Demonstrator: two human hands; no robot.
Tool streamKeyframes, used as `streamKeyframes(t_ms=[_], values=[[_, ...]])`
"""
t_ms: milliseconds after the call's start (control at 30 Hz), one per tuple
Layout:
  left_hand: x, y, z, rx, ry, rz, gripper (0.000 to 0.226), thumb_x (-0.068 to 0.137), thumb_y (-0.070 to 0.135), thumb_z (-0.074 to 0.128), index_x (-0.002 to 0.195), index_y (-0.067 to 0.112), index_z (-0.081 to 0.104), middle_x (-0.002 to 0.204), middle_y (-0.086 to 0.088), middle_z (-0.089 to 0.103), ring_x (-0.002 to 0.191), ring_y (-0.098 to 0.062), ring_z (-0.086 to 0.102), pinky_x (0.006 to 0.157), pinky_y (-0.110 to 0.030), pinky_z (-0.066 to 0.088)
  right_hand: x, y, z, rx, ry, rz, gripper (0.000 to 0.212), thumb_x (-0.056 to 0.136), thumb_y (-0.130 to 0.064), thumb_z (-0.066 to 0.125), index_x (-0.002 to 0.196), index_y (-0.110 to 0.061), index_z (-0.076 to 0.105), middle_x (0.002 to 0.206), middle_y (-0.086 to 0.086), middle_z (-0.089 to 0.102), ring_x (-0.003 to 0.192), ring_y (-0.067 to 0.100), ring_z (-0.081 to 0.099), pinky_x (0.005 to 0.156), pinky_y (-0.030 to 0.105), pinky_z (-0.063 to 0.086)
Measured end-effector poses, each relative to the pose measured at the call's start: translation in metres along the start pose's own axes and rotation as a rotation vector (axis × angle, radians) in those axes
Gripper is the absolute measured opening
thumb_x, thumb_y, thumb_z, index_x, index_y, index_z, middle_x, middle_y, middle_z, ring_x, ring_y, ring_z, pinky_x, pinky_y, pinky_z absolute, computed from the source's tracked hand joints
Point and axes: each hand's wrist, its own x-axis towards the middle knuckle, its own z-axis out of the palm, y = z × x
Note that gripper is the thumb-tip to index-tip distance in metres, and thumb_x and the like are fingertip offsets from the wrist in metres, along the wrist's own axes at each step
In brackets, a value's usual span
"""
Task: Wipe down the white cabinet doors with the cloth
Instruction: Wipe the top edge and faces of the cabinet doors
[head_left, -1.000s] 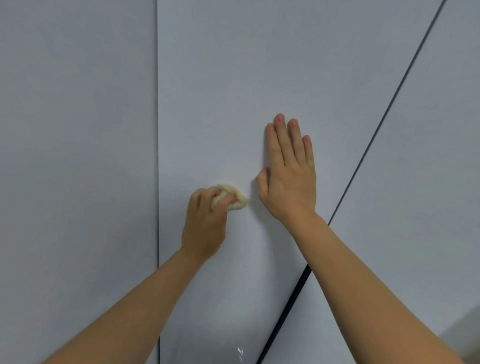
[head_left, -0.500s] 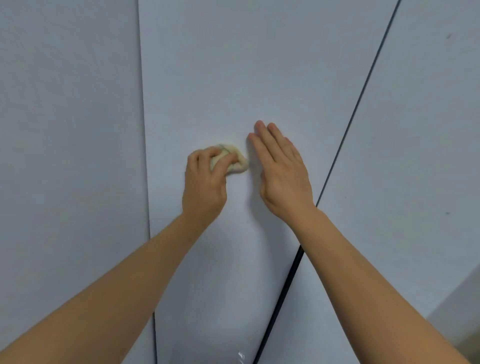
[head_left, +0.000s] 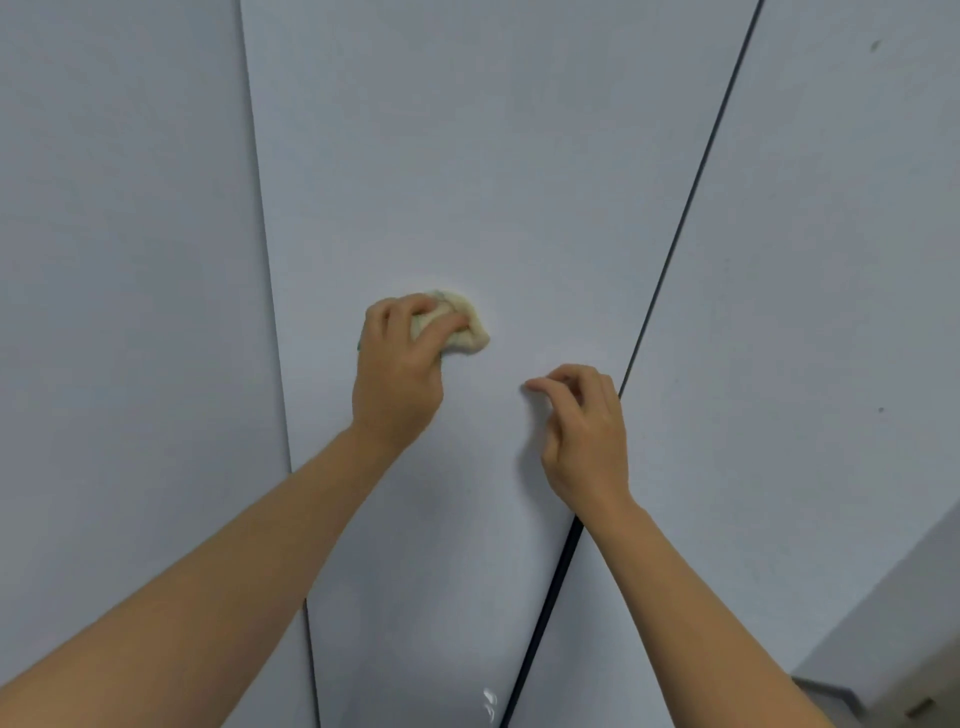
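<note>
Three white cabinet doors fill the view. My left hand (head_left: 397, 371) grips a small bunched cream cloth (head_left: 465, 327) and presses it against the middle door (head_left: 467, 156), about halfway up. My right hand (head_left: 584, 431) is lower and to the right of the cloth, near the middle door's right edge. Its fingers are loosely bent and hold nothing. I cannot tell whether its fingertips touch the door.
A dark gap (head_left: 675, 244) runs between the middle door and the right door (head_left: 831, 260). A thin seam separates the left door (head_left: 119, 260). A grey side wall (head_left: 893, 639) shows at the bottom right, and small dark specks mark the right door.
My right hand has come off its flat press on the door, dropped lower and bent its fingers. My left hand has moved the cloth up the middle door.
</note>
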Motion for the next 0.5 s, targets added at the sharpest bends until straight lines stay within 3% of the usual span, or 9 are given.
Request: streamKeyframes(t_ms=[167, 367, 500], values=[[-0.081, 0.0, 0.021, 0.051, -0.217, 0.281, 0.052, 0.082, -0.006, 0.06, 0.126, 0.019, 0.069, 0.121, -0.013, 0.059, 0.106, -0.04, 0.053, 0.096, -0.05, 0.05, -0.008, 0.0, 0.004, -0.009, 0.014, 0.004, 0.052, 0.08, 0.008, 0.046, 0.122, -0.008, 0.07, 0.123, 0.009, 0.06, 0.111, 0.028, 0.055, 0.093, 0.039, 0.048], [-0.108, -0.005, 0.022, 0.018, -0.272, 0.221, 0.053, 0.081, 0.003, 0.066, 0.13, 0.023, 0.065, 0.128, -0.009, 0.055, 0.115, -0.04, 0.053, 0.099, -0.051, 0.048, -0.063, 0.011, 0.003, -0.043, 0.037, 0.147, 0.037, 0.087, 0.006, 0.063, 0.118, -0.011, 0.072, 0.116, 0.004, 0.062, 0.103, 0.022, 0.057, 0.087, 0.032, 0.044], [-0.121, 0.002, 0.024, -0.057, -0.279, 0.15, 0.042, 0.087, 0.008, 0.068, 0.128, 0.02, 0.07, 0.126, -0.012, 0.06, 0.117, -0.039, 0.05, 0.102, -0.047, 0.045, -0.104, 0.012, 0.011, -0.092, -0.096, 0.239, 0.038, 0.089, 0.002, 0.064, 0.124, -0.013, 0.07, 0.121, 0.001, 0.064, 0.108, 0.022, 0.058, 0.089, 0.035, 0.048]])
